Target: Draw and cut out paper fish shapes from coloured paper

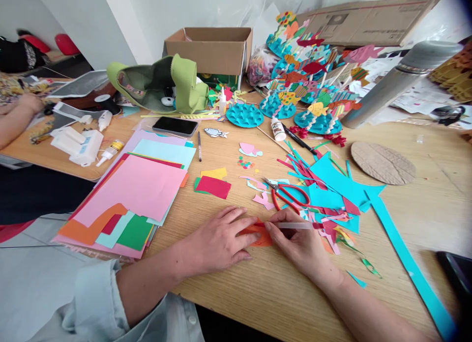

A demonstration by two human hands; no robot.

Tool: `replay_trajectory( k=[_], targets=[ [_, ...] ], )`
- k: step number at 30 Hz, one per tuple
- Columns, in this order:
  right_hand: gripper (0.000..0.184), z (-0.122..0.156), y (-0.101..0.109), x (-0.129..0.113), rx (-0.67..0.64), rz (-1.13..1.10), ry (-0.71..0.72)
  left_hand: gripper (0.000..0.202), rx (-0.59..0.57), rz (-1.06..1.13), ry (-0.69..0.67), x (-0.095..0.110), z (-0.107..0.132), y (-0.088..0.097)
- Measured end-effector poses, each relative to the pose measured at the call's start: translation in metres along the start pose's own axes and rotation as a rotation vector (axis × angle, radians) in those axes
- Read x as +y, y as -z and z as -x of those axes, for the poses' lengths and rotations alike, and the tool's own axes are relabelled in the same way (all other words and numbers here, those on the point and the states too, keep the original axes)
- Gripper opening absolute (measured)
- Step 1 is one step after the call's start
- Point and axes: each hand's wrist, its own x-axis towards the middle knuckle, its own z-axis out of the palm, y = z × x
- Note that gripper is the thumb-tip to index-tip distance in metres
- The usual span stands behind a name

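Observation:
My left hand lies flat on the wooden table, its spread fingers pressing down a small orange paper piece. My right hand is pinched around a thin pen-like tool, whose tip rests on the orange piece. Red-handled scissors lie just beyond my right hand, among turquoise and red paper scraps.
A stack of coloured paper sheets lies left. A phone, pencil, glue bottles, turquoise fish crafts, cardboard box, cardboard disc and metal flask sit farther back. Another person's arm rests far left.

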Motion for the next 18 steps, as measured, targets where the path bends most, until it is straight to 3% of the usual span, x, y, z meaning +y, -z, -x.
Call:
replay_trajectory(
  k=[18],
  targets=[
    [0.017, 0.0002, 0.0000, 0.0016, -0.011, 0.010, -0.011, 0.043, 0.024, 0.000, -0.003, 0.0006, 0.0000, 0.0009]
  ],
)
